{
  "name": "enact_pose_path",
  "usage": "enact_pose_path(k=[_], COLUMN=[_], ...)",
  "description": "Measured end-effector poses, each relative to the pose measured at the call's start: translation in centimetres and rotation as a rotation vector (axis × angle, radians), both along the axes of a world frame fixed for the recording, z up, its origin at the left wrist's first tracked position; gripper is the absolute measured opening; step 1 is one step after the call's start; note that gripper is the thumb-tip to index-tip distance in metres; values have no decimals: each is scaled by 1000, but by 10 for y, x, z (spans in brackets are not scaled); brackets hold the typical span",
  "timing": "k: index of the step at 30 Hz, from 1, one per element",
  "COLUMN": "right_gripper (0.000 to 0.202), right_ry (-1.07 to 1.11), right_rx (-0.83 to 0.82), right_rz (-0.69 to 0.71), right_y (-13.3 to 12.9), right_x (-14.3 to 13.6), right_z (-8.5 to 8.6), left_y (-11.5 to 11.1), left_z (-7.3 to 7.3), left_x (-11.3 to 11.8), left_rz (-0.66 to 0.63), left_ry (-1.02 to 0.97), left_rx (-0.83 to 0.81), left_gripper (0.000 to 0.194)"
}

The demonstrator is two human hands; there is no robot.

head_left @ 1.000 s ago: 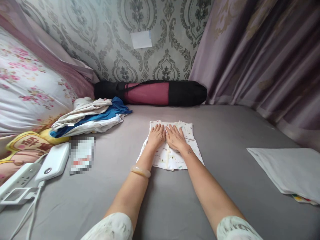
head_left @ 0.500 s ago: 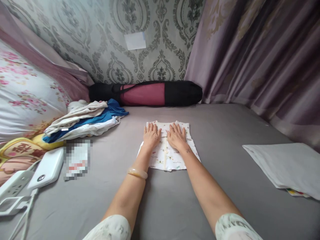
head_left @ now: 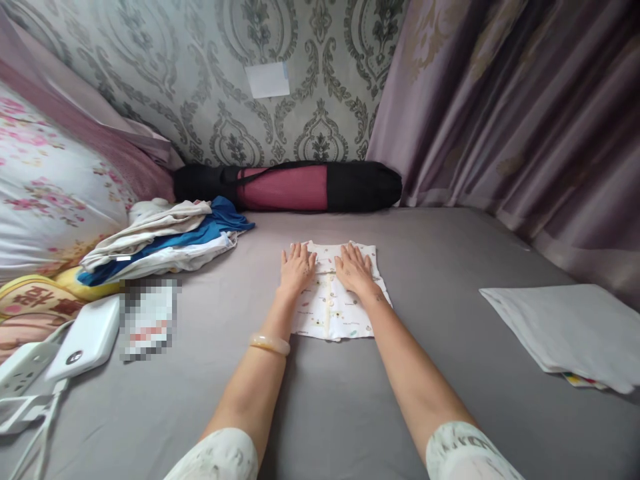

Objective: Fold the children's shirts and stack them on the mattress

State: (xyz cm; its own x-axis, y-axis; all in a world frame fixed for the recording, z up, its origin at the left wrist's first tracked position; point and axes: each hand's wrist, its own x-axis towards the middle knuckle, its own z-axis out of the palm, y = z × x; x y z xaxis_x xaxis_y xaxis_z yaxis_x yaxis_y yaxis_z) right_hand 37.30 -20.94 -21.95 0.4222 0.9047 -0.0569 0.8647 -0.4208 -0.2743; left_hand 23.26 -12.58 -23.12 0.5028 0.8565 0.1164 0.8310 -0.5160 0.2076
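Note:
A small white printed shirt (head_left: 330, 317) with a buttoned yellowish placket lies folded on the grey bed sheet (head_left: 320, 400). My left hand (head_left: 297, 268) rests flat on its upper left part, fingers stretched away from me. On the upper right part, my right hand (head_left: 354, 268) is laid flat too, fingers slightly spread. Neither hand grips the cloth. The cloth directly under both palms is hidden.
To the left are a pile of clothes (head_left: 165, 240), a floral pillow (head_left: 45, 193), a white power bank (head_left: 85, 337) and a power strip (head_left: 25, 367). A black and red long bag (head_left: 285, 188) lies along the wall. Folded grey cloth (head_left: 565, 327) sits at right.
My left hand has shifted slightly left on the shirt, nearer its edge. The right hand stays nearly in place. The whole view has moved a little.

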Motion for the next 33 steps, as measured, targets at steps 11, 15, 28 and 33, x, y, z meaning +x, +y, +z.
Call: enact_pose_path(k=[11, 15, 28, 33], right_gripper=[67, 67, 60, 62], right_ry=[-66, -60, -94, -62], right_rx=[-22, -22, 44, -32], right_rz=[-196, -198, -126, -151], right_y=[0, 0, 2, 3], right_x=[22, 22, 21, 23], right_z=[-14, -13, -7, -13], left_y=[12, 12, -2, 2], left_z=[-8, -7, -1, -12], left_x=[-7, -9, 6, 3], left_rz=[31, 29, -10, 5], left_ry=[42, 34, 16, 41], left_rx=[-127, -147, 20, -55], left_gripper=[66, 67, 64, 66])
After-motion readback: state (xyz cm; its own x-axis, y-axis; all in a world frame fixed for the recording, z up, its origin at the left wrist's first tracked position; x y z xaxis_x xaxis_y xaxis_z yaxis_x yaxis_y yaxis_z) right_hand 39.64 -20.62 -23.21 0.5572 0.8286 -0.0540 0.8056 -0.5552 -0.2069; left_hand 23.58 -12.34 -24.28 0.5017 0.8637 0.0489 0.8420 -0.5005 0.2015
